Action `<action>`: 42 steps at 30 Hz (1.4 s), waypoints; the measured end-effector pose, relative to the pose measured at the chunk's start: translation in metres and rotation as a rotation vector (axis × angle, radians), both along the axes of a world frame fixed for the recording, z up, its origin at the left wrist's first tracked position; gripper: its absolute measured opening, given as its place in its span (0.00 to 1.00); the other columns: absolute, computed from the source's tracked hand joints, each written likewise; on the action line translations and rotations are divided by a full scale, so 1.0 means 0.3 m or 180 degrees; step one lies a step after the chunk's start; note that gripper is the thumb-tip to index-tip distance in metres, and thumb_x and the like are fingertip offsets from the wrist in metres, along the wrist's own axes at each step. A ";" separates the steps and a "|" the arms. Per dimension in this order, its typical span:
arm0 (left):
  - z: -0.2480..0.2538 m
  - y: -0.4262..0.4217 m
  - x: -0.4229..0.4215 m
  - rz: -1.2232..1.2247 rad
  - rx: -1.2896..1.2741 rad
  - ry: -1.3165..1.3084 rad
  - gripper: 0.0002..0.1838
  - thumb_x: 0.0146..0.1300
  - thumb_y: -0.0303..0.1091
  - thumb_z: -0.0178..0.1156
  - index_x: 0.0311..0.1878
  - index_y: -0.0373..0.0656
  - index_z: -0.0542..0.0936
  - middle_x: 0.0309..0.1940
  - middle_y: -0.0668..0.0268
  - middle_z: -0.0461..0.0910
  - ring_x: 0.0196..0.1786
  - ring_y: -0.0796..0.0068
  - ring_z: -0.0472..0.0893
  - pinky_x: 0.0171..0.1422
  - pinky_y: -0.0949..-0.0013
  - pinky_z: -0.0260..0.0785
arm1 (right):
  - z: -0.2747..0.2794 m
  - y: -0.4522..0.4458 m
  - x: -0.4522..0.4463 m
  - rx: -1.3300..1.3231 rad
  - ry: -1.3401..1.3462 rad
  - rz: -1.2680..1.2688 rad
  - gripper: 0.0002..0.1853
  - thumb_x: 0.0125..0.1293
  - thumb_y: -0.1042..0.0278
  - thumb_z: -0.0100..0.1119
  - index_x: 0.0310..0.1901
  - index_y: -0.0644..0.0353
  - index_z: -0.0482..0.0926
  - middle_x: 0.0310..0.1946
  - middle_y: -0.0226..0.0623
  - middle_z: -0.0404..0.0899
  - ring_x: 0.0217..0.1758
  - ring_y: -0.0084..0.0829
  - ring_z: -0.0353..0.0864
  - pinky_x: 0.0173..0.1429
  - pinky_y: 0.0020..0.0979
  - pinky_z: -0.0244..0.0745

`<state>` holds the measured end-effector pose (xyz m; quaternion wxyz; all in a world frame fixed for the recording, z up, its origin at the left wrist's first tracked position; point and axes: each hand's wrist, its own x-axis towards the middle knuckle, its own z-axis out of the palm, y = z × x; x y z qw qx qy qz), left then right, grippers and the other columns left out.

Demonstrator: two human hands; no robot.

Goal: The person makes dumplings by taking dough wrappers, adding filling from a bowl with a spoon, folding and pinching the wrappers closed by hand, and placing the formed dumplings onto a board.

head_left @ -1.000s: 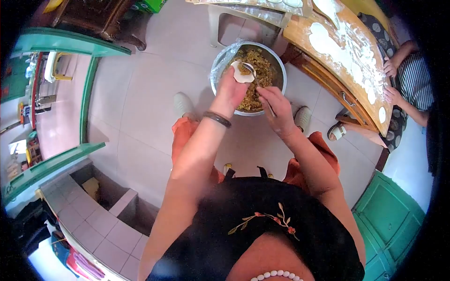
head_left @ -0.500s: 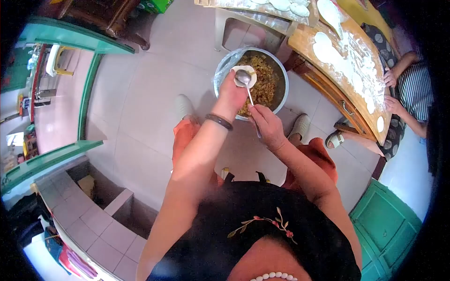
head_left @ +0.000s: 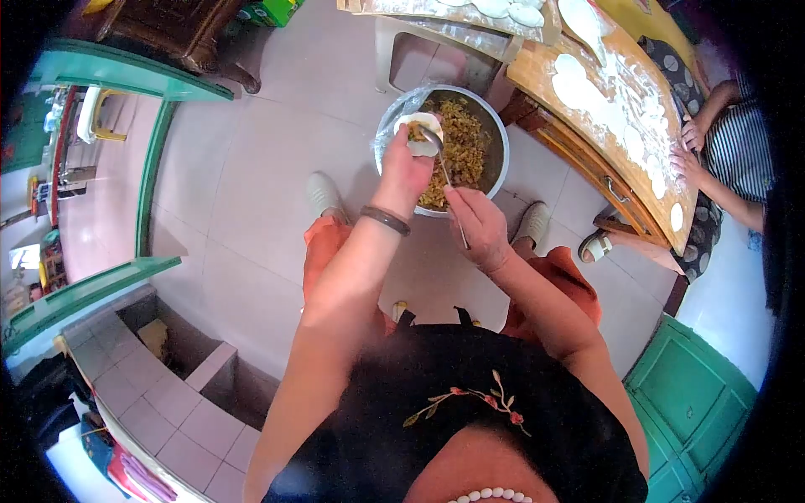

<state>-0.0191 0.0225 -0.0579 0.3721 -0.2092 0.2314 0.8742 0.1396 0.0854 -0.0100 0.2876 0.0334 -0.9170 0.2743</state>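
Note:
My left hand (head_left: 406,174) holds a round white dough wrapper (head_left: 419,147) over the near left part of a metal bowl (head_left: 501,178). A small heap of brownish filling (head_left: 415,132) sits on the wrapper. In my right hand (head_left: 480,225) is a metal spoon (head_left: 433,140), gripped by its handle, its bowl tipped over the wrapper's right side. Chopped filling (head_left: 463,142) fills much of the metal bowl beneath both hands. Clear plastic wrap (head_left: 394,117) hangs over the bowl's left rim.
To the right, a floured wooden table (head_left: 537,71) carries dough wrappers (head_left: 579,88). Another person's hands (head_left: 689,155) rest at its far edge. A board (head_left: 470,25) with dough pieces lies on a stool (head_left: 384,54). A green door frame (head_left: 155,180) stands at left.
The spoon has turned and shifted to the wrapper's right side, and filling now shows on the wrapper. My left hand has moved slightly left with the wrapper.

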 end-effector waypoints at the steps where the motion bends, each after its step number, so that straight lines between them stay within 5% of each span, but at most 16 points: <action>1: 0.001 0.001 0.001 0.0020 -0.0065 -0.0030 0.24 0.75 0.40 0.32 0.60 0.29 0.65 0.58 0.50 0.71 0.63 0.60 0.71 0.72 0.60 0.59 | 0.002 -0.007 -0.001 -0.0011 0.0011 0.0023 0.21 0.51 0.81 0.61 0.50 0.70 0.75 0.39 0.48 0.77 0.39 0.44 0.80 0.40 0.36 0.78; 13: -0.021 0.005 0.008 0.0002 0.0115 0.0014 0.24 0.76 0.40 0.31 0.60 0.30 0.65 0.57 0.51 0.72 0.60 0.60 0.72 0.71 0.61 0.60 | 0.002 -0.023 0.005 -0.0551 -0.0199 0.0079 0.19 0.55 0.85 0.57 0.51 0.71 0.74 0.43 0.53 0.76 0.40 0.46 0.80 0.43 0.35 0.77; 17: 0.011 0.002 0.001 0.0082 0.0100 -0.0122 0.22 0.75 0.40 0.33 0.59 0.35 0.68 0.55 0.55 0.73 0.59 0.61 0.73 0.70 0.59 0.61 | 0.005 0.038 -0.005 -0.0897 0.0281 -0.0036 0.14 0.63 0.83 0.51 0.51 0.72 0.74 0.43 0.48 0.77 0.38 0.36 0.80 0.44 0.32 0.76; 23: -0.005 -0.017 -0.005 -0.0122 0.0079 0.0209 0.19 0.74 0.40 0.36 0.54 0.38 0.71 0.53 0.57 0.74 0.58 0.60 0.72 0.67 0.54 0.64 | 0.078 0.102 -0.010 -0.4366 -0.0181 -0.0579 0.15 0.73 0.70 0.42 0.50 0.70 0.75 0.37 0.42 0.79 0.34 0.28 0.79 0.39 0.25 0.74; 31: 0.035 -0.017 -0.002 -0.0225 0.0170 0.0103 0.16 0.73 0.37 0.40 0.47 0.36 0.73 0.46 0.57 0.76 0.52 0.60 0.75 0.66 0.51 0.65 | -0.001 0.129 -0.020 -0.4915 -0.0342 -0.0569 0.16 0.73 0.66 0.44 0.49 0.72 0.74 0.35 0.43 0.79 0.33 0.29 0.79 0.37 0.25 0.73; 34: 0.036 -0.016 0.007 -0.0176 0.0206 0.0040 0.13 0.70 0.36 0.47 0.45 0.36 0.75 0.43 0.59 0.78 0.48 0.63 0.78 0.58 0.54 0.73 | -0.012 0.133 -0.020 -0.5016 -0.0325 -0.0644 0.16 0.73 0.66 0.44 0.48 0.72 0.74 0.34 0.43 0.79 0.32 0.29 0.79 0.36 0.25 0.73; 37: 0.045 -0.016 0.010 -0.0170 0.0077 -0.0020 0.16 0.73 0.38 0.40 0.47 0.35 0.73 0.45 0.57 0.76 0.52 0.60 0.75 0.66 0.50 0.64 | -0.017 0.134 -0.027 -0.4998 -0.0300 -0.0790 0.15 0.72 0.66 0.44 0.48 0.71 0.74 0.33 0.42 0.79 0.30 0.28 0.79 0.34 0.25 0.73; 42: 0.049 -0.017 0.001 -0.0193 -0.0049 -0.0001 0.18 0.74 0.38 0.38 0.51 0.34 0.72 0.50 0.57 0.75 0.56 0.61 0.73 0.67 0.54 0.63 | 0.005 0.137 -0.029 -0.4522 -0.0331 -0.0961 0.14 0.72 0.66 0.45 0.45 0.68 0.76 0.30 0.40 0.79 0.28 0.26 0.78 0.32 0.24 0.72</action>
